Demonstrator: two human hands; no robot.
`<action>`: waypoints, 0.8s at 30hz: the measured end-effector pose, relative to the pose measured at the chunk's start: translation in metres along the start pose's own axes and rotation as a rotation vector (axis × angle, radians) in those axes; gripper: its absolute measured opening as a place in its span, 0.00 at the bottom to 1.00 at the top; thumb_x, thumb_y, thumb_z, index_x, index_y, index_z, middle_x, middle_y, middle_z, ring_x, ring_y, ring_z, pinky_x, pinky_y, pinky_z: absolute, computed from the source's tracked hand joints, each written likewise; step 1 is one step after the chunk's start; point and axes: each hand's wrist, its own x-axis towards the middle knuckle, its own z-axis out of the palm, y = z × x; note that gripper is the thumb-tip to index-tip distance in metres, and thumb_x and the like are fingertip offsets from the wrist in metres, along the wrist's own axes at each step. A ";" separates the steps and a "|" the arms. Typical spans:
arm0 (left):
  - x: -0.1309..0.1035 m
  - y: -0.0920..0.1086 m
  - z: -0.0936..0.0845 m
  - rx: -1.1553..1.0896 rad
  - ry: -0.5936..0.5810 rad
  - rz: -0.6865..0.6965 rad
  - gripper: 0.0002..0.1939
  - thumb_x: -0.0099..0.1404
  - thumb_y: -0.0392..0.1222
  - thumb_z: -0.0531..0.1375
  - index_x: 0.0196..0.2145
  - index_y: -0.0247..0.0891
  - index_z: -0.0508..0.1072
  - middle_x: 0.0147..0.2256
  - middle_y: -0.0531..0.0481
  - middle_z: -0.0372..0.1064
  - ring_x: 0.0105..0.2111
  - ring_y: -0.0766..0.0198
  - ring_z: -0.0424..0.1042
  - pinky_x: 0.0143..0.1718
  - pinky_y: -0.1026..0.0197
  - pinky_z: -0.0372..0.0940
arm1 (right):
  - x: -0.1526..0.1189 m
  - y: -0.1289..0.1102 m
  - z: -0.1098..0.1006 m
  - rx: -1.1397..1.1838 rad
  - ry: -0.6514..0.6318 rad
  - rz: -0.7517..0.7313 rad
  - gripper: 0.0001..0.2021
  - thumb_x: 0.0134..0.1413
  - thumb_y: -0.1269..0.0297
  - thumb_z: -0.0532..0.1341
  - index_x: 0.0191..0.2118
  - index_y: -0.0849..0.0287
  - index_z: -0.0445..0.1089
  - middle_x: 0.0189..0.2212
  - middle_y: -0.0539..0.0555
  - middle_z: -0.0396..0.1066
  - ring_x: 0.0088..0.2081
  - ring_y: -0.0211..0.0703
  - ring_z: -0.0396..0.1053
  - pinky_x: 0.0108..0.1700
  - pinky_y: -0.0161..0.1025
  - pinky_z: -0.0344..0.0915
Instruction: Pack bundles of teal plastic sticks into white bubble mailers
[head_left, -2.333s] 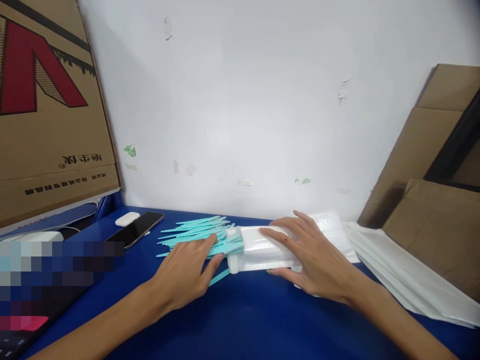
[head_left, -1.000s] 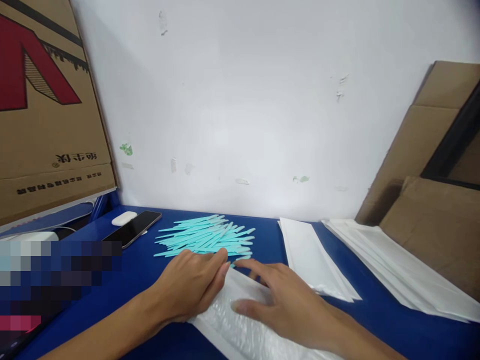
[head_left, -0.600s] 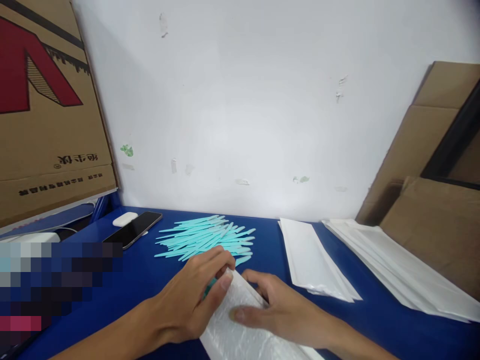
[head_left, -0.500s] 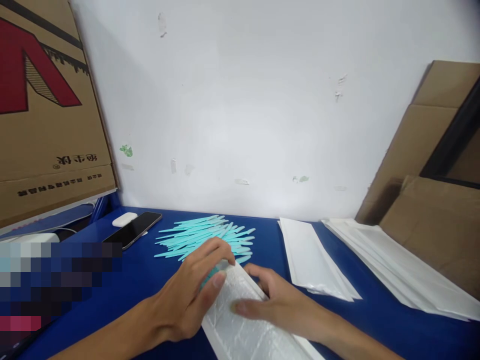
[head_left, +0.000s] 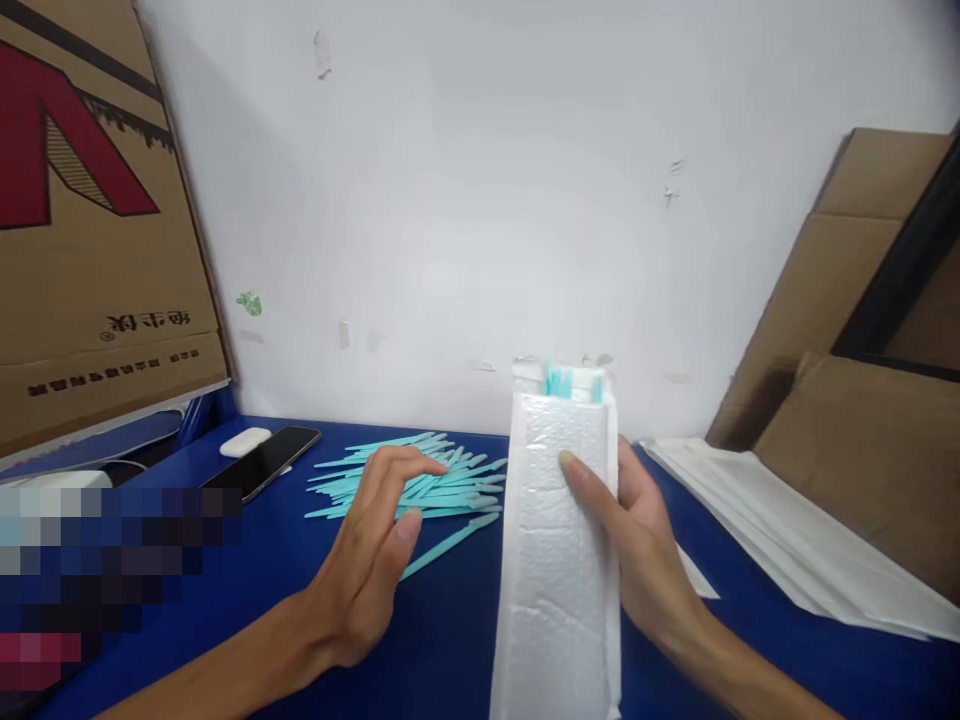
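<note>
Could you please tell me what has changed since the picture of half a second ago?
The white padded envelope has moved up and turned upright, held now by the right hand alone, with turquoise tips showing at its top. The left hand has let go of it and is open near the pile of turquoise sticks. The pile, the phone and the stacked envelopes at far right stayed.

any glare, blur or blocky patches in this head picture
Head view: pale glints on the bubble mailer, soft edges on the turquoise sticks in its mouth, a greyer shade on the wall at left, mosaic blocks at lower left.
</note>
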 end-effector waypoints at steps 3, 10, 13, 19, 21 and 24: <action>-0.001 0.006 0.001 -0.091 -0.104 -0.054 0.20 0.74 0.51 0.43 0.55 0.46 0.66 0.52 0.46 0.62 0.52 0.52 0.60 0.54 0.50 0.56 | -0.002 0.003 0.004 -0.013 0.036 -0.006 0.28 0.52 0.52 0.69 0.57 0.51 0.66 0.47 0.57 0.75 0.40 0.52 0.76 0.40 0.46 0.74; 0.000 0.011 0.010 -0.513 -0.363 -0.331 0.23 0.72 0.53 0.52 0.63 0.49 0.63 0.58 0.47 0.65 0.54 0.52 0.65 0.56 0.49 0.60 | -0.017 0.018 0.018 -0.035 -0.098 0.167 0.26 0.58 0.48 0.64 0.59 0.50 0.63 0.51 0.57 0.72 0.48 0.53 0.73 0.47 0.47 0.71; -0.001 0.009 0.014 -0.704 -0.372 -0.426 0.24 0.71 0.50 0.56 0.63 0.49 0.62 0.61 0.48 0.63 0.55 0.52 0.66 0.57 0.49 0.62 | -0.023 0.024 0.019 -0.036 -0.197 0.232 0.24 0.61 0.48 0.61 0.60 0.48 0.61 0.53 0.57 0.70 0.51 0.53 0.71 0.48 0.47 0.70; 0.000 0.015 0.005 -0.719 -0.261 -0.391 0.22 0.71 0.48 0.58 0.61 0.47 0.65 0.58 0.47 0.67 0.54 0.51 0.68 0.51 0.53 0.66 | -0.020 0.023 0.013 -0.082 -0.296 0.085 0.18 0.67 0.53 0.56 0.59 0.47 0.63 0.52 0.54 0.69 0.50 0.47 0.69 0.48 0.43 0.68; 0.001 0.018 0.000 -0.697 -0.174 -0.336 0.22 0.70 0.48 0.58 0.60 0.46 0.67 0.56 0.47 0.69 0.53 0.50 0.69 0.51 0.55 0.66 | -0.020 0.022 0.011 -0.151 -0.351 0.009 0.17 0.67 0.54 0.56 0.58 0.48 0.64 0.49 0.54 0.70 0.46 0.45 0.70 0.47 0.42 0.68; 0.003 0.017 -0.006 -0.684 -0.029 -0.253 0.22 0.69 0.49 0.59 0.59 0.45 0.68 0.54 0.47 0.72 0.53 0.48 0.69 0.50 0.55 0.66 | -0.022 0.024 0.009 -0.302 -0.373 -0.137 0.13 0.66 0.56 0.57 0.53 0.50 0.69 0.40 0.52 0.71 0.40 0.43 0.69 0.44 0.40 0.67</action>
